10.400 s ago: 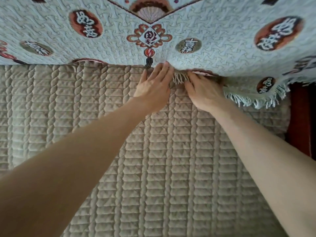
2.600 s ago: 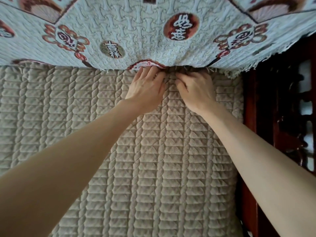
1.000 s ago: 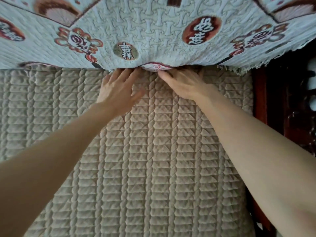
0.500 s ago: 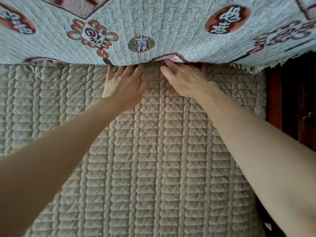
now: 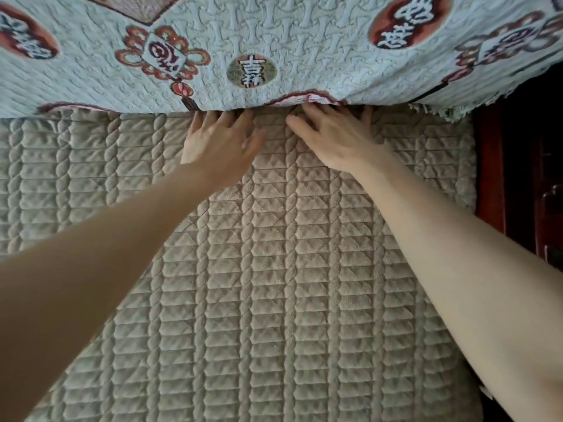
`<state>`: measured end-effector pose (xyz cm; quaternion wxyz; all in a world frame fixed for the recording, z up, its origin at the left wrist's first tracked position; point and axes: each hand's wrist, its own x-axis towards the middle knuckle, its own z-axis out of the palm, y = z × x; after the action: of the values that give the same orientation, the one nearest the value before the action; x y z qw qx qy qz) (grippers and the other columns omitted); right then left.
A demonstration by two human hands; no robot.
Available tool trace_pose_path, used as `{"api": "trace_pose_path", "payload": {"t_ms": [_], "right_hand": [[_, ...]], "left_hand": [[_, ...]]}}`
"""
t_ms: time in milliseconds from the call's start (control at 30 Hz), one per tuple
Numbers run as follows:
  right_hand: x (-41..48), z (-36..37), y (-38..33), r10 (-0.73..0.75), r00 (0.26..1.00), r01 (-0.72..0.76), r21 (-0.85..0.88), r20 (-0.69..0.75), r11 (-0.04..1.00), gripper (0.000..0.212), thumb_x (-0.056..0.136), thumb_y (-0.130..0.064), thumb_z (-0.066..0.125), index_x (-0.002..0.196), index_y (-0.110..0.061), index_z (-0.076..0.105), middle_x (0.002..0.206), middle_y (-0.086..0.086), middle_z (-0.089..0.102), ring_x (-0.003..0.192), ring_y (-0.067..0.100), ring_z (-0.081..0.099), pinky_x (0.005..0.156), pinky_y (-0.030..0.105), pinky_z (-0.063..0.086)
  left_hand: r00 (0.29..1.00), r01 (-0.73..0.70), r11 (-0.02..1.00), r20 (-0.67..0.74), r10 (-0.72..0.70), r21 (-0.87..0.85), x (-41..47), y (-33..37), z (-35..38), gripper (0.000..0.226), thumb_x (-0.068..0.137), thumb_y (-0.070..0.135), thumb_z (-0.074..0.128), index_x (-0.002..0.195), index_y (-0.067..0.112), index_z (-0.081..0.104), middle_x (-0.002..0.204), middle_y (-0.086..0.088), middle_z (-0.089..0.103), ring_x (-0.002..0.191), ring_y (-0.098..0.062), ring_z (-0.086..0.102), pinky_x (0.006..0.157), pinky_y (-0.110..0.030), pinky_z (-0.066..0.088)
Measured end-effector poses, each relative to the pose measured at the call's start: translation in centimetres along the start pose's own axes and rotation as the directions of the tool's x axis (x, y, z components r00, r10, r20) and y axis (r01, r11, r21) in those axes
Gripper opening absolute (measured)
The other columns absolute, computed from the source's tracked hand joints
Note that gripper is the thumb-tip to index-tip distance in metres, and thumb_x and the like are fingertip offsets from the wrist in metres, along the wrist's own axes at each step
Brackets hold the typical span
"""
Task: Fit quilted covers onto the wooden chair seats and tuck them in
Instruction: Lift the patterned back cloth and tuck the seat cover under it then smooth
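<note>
A beige quilted cover lies on the wooden chair.

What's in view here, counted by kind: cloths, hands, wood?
Cloths: 2, the beige quilted cover and the blue patterned throw
Hands: 2, the left hand and the right hand
Wooden chair frame: 1
Total: 5

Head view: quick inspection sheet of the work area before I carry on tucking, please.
Surface: beige quilted cover lies flat across it; what is underneath is hidden.
Job's things: patterned throw drapes down at the rear, its lower edge meeting the cover's rear edge; fringe loose at the right corner.
Clutter: nothing seen.
Grippers: left hand and right hand flat on the cover, fingers straight, fingertips at or under the throw's edge.
Cables: nothing seen.
Surroundings: dark red wooden frame along the right side.
</note>
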<state>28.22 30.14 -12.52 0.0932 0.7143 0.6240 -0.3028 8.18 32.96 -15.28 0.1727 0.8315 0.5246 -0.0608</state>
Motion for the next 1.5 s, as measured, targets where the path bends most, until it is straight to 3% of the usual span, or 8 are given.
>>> {"api": "trace_pose_path", "payload": {"t_ms": [100, 200, 467, 600, 667, 833, 1133, 1500], "right_hand": [[-1.8, 0.1, 2.0, -0.002, 0.998, -0.002, -0.058, -0.065, 0.998, 0.070, 0.094, -0.070, 0.010, 0.154, -0.035, 0.011, 0.162, -0.011, 0.009, 0.149, 0.019, 0.006, 0.113, 0.062, -0.013], [-3.0, -0.2, 5.6, 0.086, 0.994, -0.088, -0.024, -0.061, 0.996, 0.074, 0.092, -0.073, 0.010, 0.155, -0.034, 0.005, 0.162, -0.010, 0.000, 0.150, 0.020, -0.003, 0.111, 0.065, -0.014], [-0.6, -2.2, 9.2, 0.143, 0.989, -0.145, 0.081, 0.024, 0.986, 0.073, 0.092, -0.071, 0.018, 0.153, -0.030, 0.022, 0.160, 0.000, 0.023, 0.142, 0.028, 0.027, 0.115, 0.048, 0.021], [-3.8, -1.2, 10.5, 0.069, 0.995, -0.067, 0.030, -0.078, 0.997, 0.070, 0.096, -0.066, 0.021, 0.155, -0.032, 0.007, 0.163, -0.008, 0.006, 0.149, 0.022, 0.006, 0.119, 0.054, 0.006], [-5.2, -0.5, 12.4, 0.104, 0.990, -0.099, 0.047, -0.098, 0.994, 0.073, 0.096, -0.065, 0.023, 0.156, -0.028, 0.002, 0.163, -0.005, -0.004, 0.149, 0.021, -0.005, 0.120, 0.047, 0.000], [-3.2, -1.2, 15.8, 0.165, 0.984, -0.155, 0.151, -0.060, 0.976, 0.079, 0.095, -0.067, 0.027, 0.156, -0.022, 0.005, 0.163, 0.003, -0.001, 0.149, 0.021, -0.003, 0.121, 0.039, 0.001], [-4.2, -1.0, 15.5, 0.138, 0.981, -0.117, 0.148, -0.139, 0.982, 0.077, 0.095, -0.066, 0.022, 0.156, -0.023, 0.004, 0.163, 0.002, -0.004, 0.149, 0.024, -0.007, 0.119, 0.048, -0.002], [-5.1, 1.6, 16.7, 0.152, 0.987, -0.114, 0.414, -0.061, 0.903, 0.077, 0.099, -0.059, 0.022, 0.153, -0.017, -0.013, 0.158, 0.001, -0.027, 0.145, 0.017, -0.025, 0.119, 0.040, -0.014]], "left_hand": [[0.985, -0.167, 0.985, 0.041, 0.168, -0.038, -1.0, 2.4, 0.3, 0.074, 0.091, 0.068, 0.007, 0.149, 0.028, 0.027, 0.156, -0.008, 0.026, 0.145, -0.033, 0.019, 0.117, -0.056, 0.012], [0.985, -0.113, 0.994, 0.131, 0.113, -0.009, 0.6, 4.9, 0.1, 0.067, 0.094, 0.064, 0.010, 0.152, 0.032, 0.013, 0.160, 0.001, 0.012, 0.147, -0.031, 0.009, 0.118, -0.052, 0.005], [0.994, -0.031, 0.997, 0.109, 0.023, 0.068, 1.8, 7.8, 0.0, 0.061, 0.096, 0.059, 0.017, 0.150, 0.030, 0.022, 0.155, 0.001, 0.028, 0.142, -0.036, 0.020, 0.114, -0.058, 0.007], [0.974, -0.205, 0.979, 0.098, 0.205, -0.013, 0.1, 12.1, -0.2, 0.058, 0.099, 0.055, 0.020, 0.151, 0.032, 0.017, 0.161, -0.002, 0.012, 0.148, -0.027, 0.006, 0.117, -0.054, 0.001], [0.975, -0.156, 0.987, 0.153, 0.161, -0.047, 1.5, 14.1, 0.1, 0.059, 0.099, 0.055, 0.020, 0.153, 0.033, 0.010, 0.161, 0.000, 0.006, 0.148, -0.027, 0.002, 0.116, -0.057, 0.000], [0.952, -0.065, 0.998, 0.299, 0.064, -0.008, 5.0, 15.7, 0.6, 0.063, 0.097, 0.062, 0.015, 0.151, 0.039, -0.006, 0.161, 0.010, -0.002, 0.148, -0.028, -0.004, 0.114, -0.062, -0.003], [0.982, -0.054, 0.998, 0.183, 0.051, 0.013, 3.0, 17.1, 1.3, 0.062, 0.096, 0.063, 0.015, 0.151, 0.041, -0.004, 0.161, 0.008, -0.008, 0.147, -0.031, -0.009, 0.111, -0.063, -0.008], [0.985, -0.114, 0.992, 0.139, 0.106, 0.050, -1.4, 17.6, 3.0, 0.062, 0.097, 0.060, 0.013, 0.150, 0.038, -0.011, 0.158, 0.005, -0.022, 0.144, -0.029, -0.024, 0.106, -0.066, -0.014]]}}
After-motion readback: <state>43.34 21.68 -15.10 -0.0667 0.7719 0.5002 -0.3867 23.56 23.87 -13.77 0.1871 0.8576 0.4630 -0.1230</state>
